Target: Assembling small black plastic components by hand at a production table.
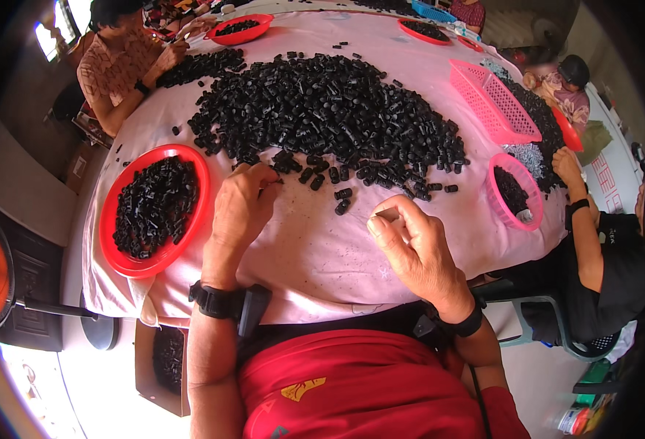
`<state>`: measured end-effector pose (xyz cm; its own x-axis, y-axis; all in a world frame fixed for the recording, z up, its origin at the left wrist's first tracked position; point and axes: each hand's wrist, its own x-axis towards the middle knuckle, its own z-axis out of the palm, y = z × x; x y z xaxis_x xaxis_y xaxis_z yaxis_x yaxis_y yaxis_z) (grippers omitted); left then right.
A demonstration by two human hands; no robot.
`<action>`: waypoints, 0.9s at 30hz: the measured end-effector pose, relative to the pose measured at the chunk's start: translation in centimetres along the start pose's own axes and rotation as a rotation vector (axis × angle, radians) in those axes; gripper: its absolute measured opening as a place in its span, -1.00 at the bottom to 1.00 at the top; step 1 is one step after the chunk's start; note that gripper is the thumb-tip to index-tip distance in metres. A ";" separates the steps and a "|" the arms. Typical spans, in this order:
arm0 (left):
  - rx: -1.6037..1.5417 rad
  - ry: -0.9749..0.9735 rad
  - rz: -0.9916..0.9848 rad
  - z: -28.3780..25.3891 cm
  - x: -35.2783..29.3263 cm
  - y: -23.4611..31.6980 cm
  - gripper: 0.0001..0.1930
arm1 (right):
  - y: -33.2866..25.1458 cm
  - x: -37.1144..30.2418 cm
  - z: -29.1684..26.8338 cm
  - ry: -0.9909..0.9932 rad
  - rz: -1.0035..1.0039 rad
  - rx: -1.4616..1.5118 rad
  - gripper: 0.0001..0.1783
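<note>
A wide heap of small black cylindrical plastic parts point(322, 110) covers the middle of the table. At its near left edge, my left hand point(242, 201) has its fingers curled down by a few loose parts. Whether one is pinched there is hidden by the hand. My right hand point(419, 245) hovers over the cloth, to the right of the loose parts. Its thumb and forefinger are bent together, with a small dark bit between them that I cannot make out. Two black parts point(343, 201) lie apart from the heap, between my hands.
A red basin point(207, 212) of black parts stands left of my left hand. On the right are a pink round basket point(494, 192) and a pink rectangular basket point(476, 95). Pink cloth point(322, 263) covers the table. People sit at left and right; a box point(147, 366) stands below.
</note>
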<state>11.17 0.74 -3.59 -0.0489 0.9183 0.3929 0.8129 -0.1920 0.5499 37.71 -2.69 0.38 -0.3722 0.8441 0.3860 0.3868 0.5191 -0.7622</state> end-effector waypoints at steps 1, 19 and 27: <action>-0.002 0.000 0.000 -0.1 0.1 0.5 -0.88 | 0.0 0.0 0.0 0.000 0.000 -0.002 -0.81; -1.735 -0.779 -0.491 0.6 -1.7 7.3 -0.73 | 0.8 -0.2 0.2 0.083 -0.111 -0.012 -0.66; -1.729 -0.802 -0.509 0.9 -2.1 7.8 -0.75 | 0.3 -0.1 -0.3 0.085 -0.141 -0.158 -0.49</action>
<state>18.12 -2.39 -0.77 0.5765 0.8110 -0.0999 -0.5502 0.4757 0.6863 38.11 -2.58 0.21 -0.3619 0.7668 0.5302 0.4664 0.6414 -0.6092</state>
